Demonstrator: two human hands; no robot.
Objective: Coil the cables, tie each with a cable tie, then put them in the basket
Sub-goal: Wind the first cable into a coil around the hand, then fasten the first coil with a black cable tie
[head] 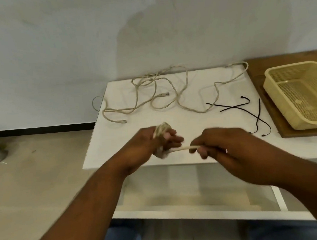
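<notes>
Left hand (151, 144): grips beige cable coil (162, 129) wound around its fingers. Right hand (222, 143): pinches the coil's taut tail. Yellow perforated plastic basket (288, 65): 2 o'clock of hands.

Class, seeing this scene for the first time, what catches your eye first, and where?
Front and centre, the left hand has a beige cable wound round its fingers while the right hand pinches the strand. Behind them loose cable sprawls over the white table, with black cable ties and a yellow basket to the right.
</notes>
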